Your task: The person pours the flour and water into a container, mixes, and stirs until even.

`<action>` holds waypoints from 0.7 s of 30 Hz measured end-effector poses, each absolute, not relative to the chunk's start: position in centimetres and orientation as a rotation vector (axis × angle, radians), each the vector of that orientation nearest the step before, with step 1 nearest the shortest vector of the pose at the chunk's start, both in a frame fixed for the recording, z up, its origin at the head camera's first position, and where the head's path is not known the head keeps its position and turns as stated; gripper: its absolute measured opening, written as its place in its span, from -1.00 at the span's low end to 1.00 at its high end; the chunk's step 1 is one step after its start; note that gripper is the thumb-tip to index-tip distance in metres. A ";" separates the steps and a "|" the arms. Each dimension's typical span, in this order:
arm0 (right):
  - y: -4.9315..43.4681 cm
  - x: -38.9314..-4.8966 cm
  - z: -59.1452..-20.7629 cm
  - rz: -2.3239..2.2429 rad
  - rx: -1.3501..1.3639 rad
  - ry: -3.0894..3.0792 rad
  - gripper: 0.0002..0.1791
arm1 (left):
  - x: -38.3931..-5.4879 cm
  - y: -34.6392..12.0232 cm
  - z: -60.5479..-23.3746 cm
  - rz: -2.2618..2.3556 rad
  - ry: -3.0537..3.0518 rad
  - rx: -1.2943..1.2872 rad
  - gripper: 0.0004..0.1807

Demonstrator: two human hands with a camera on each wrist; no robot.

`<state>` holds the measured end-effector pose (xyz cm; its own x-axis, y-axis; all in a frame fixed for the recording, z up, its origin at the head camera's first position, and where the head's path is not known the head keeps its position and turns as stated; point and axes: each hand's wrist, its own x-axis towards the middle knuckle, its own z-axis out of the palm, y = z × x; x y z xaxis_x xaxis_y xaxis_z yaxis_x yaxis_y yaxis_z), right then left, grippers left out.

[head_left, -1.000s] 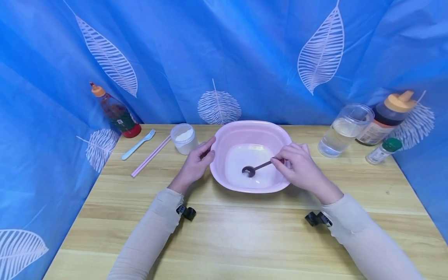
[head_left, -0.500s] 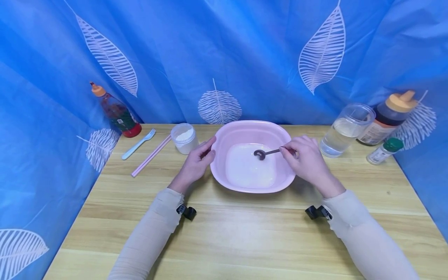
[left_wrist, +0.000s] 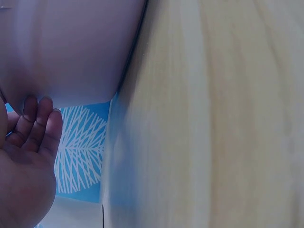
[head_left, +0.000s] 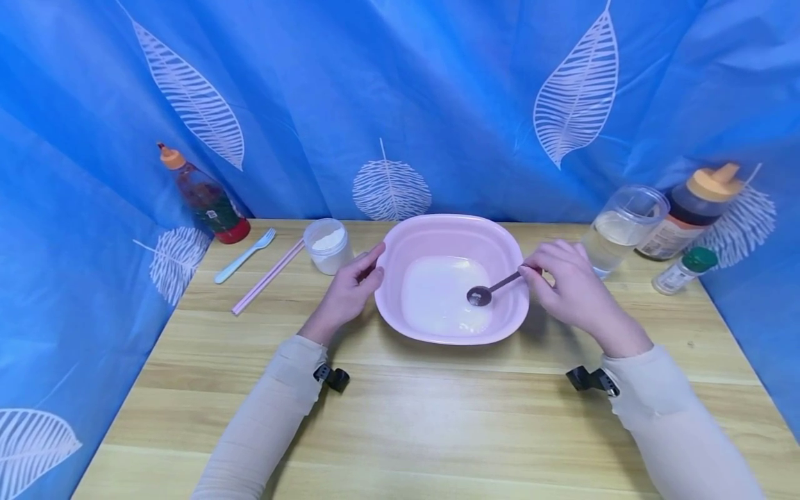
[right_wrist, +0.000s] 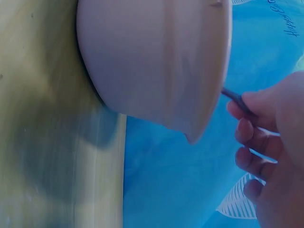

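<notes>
A pink basin (head_left: 451, 336) holding a whitish liquid (head_left: 437, 295) stands on the table. My left hand (head_left: 347, 288) grips its left rim; in the left wrist view the fingers (left_wrist: 40, 126) curl under the rim. With thumb and index finger, my right hand (head_left: 571, 285) pinches the handle of a dark brown spoon (head_left: 479, 296). The spoon's bowl is over the liquid inside the basin; whether it touches the liquid I cannot tell. In the right wrist view the handle (right_wrist: 235, 99) crosses the rim, the other fingers loosely bent below it.
Left of the basin are a jar of white powder (head_left: 328, 247), pink chopsticks (head_left: 267, 278), a light blue fork (head_left: 245, 257) and a red sauce bottle (head_left: 212, 205). At right stand a cup of clear liquid (head_left: 615, 232), a dark sauce bottle (head_left: 675, 222) and a green-capped shaker (head_left: 684, 269).
The spoon has swept from the basin's lower middle up and rightward, then to its right side. My right hand has shifted right, partly covering the cup. My left hand has stayed on the rim.
</notes>
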<state>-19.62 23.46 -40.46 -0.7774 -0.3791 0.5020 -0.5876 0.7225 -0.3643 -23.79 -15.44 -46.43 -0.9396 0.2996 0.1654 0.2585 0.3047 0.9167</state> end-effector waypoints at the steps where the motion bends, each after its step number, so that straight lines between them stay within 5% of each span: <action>1: 23.6 -19.6 -40.4 0.738 0.765 -2.526 -0.94 | -23.8 -15.4 -46.4 1.749 2.507 0.535 -0.42; 11: 23.1 -19.1 -41.7 0.771 0.973 -2.541 -0.85 | -23.8 -15.5 -46.5 1.742 2.504 0.551 -0.42; 21: 21.9 -19.7 -42.2 0.697 0.867 -2.469 -0.93 | -23.9 -15.4 -46.6 1.773 2.486 0.544 -0.42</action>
<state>-19.70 21.85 -42.25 -0.7121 -0.4486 0.5401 -0.6648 0.6783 -0.3130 -23.89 -15.41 -46.59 -0.9377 0.3039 0.1686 0.2584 0.2851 0.9230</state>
